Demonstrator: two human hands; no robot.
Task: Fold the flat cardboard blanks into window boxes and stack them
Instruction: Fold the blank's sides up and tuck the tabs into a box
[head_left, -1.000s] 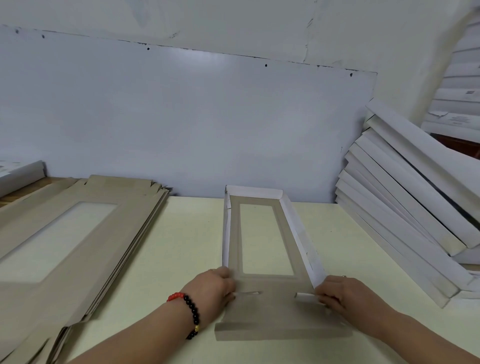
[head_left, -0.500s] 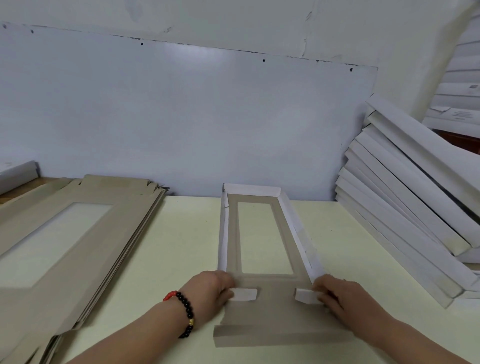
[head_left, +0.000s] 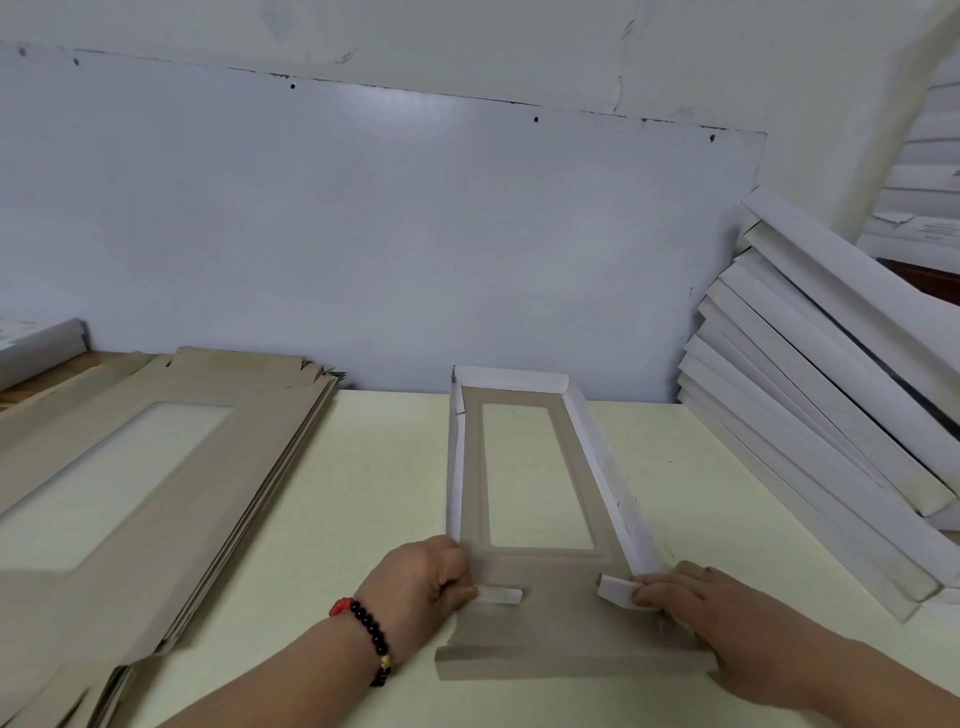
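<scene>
A half-folded window box (head_left: 558, 577) lies lengthwise on the pale table (head_left: 363, 493), grey inside up, its far end and both long sides raised. The near end panel (head_left: 571, 660) still lies flat. My left hand (head_left: 423, 587), with a bead bracelet on the wrist, pinches the small white left corner tab (head_left: 501, 595) and holds it turned inward. On the other corner my right hand (head_left: 696, 597) pinches the right tab (head_left: 615, 591) the same way. A pile of flat grey blanks (head_left: 171, 467) with window cutouts lies at the left.
A slanting stack of finished white boxes (head_left: 831, 395) leans against the wall at the right, close to the box's right side. A bluish board (head_left: 363, 234) stands along the back of the table. More white boxes (head_left: 36, 343) sit at the far left.
Both corner tabs have swung inward from the side walls, and my hands have shifted slightly with them. The box itself has stayed in place.
</scene>
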